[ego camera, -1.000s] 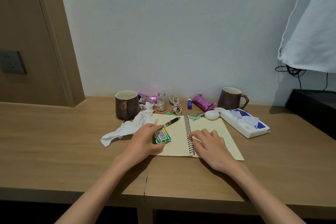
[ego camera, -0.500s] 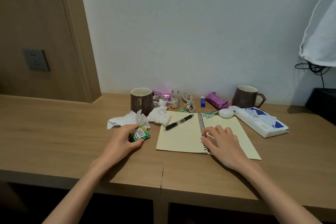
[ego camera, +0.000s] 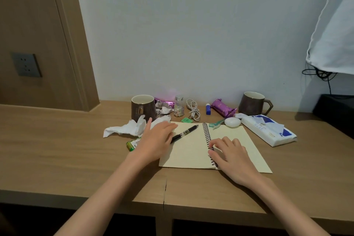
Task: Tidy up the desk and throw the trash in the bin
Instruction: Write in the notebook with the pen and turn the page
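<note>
On the wooden desk [ego camera: 57, 151] an open spiral notebook [ego camera: 191, 151] lies flat in front of the person. The left hand [ego camera: 156, 138] rests palm down with its fingers spread loosely, holding nothing, across the notebook's left edge and the near end of a black pen [ego camera: 186, 132] that lies slanted on the left page. A pack of green batteries [ego camera: 132, 144] lies on the desk just at nine o'clock of that hand, partly hidden by it. A crumpled white tissue [ego camera: 125, 129] sits at eleven o'clock of the left hand, touching the fingertips or nearly so. The right hand [ego camera: 232, 156] lies flat and relaxed on the right page, empty, thumb against the spiral binding. At twelve o'clock, along the wall, stand a brown mug [ego camera: 143, 108], purple wrappers [ego camera: 223, 110] and a second mug [ego camera: 252, 103]; a tissue pack [ego camera: 268, 129] lies at two o'clock.
</note>
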A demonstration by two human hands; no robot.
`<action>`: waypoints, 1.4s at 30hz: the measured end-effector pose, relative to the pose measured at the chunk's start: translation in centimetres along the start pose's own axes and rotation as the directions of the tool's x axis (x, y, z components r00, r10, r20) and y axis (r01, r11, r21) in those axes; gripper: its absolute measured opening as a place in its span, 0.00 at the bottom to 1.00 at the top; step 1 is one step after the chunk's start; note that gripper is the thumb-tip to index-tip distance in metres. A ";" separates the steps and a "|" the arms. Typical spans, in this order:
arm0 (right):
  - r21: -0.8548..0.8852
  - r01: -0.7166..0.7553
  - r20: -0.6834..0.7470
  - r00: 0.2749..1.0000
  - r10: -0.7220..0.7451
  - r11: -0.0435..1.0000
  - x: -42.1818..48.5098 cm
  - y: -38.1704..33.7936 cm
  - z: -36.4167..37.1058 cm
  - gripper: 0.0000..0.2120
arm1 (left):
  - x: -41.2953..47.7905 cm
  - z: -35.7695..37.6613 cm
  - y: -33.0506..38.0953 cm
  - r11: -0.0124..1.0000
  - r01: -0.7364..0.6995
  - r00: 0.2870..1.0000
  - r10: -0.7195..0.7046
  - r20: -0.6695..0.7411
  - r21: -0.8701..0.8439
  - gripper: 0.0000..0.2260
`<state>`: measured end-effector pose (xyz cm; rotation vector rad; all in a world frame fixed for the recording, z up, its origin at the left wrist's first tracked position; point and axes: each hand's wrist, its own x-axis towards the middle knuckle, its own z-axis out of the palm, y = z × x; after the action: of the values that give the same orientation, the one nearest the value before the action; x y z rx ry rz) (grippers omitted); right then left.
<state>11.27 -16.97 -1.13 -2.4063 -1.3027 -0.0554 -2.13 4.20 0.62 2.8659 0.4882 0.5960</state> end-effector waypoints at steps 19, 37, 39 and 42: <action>0.084 0.013 0.062 0.998 -0.018 0.996 -1.5 -0.5 0.3 0.11 | -0.6 0.0 -5.1 0.957 0.231 0.972 -0.235 0.003 0.173 0.18; -0.062 -0.043 0.165 0.985 0.053 0.997 5.2 4.5 -0.1 0.20 | 4.4 4.4 5.5 0.989 0.135 0.933 -0.147 0.329 0.060 0.25; -0.083 -0.043 0.180 0.982 0.057 0.996 6.3 4.8 0.2 0.20 | 4.3 4.8 5.0 0.989 0.137 0.935 -0.150 0.322 0.062 0.25; -0.134 -0.048 0.192 0.979 0.074 0.990 8.0 5.0 0.5 0.21 | 4.0 4.9 4.6 0.991 0.112 0.945 -0.131 0.299 0.080 0.25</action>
<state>19.79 -12.86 -1.45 -2.6154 -1.3456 0.1234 4.64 0.80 -1.36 2.8842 0.6339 0.1164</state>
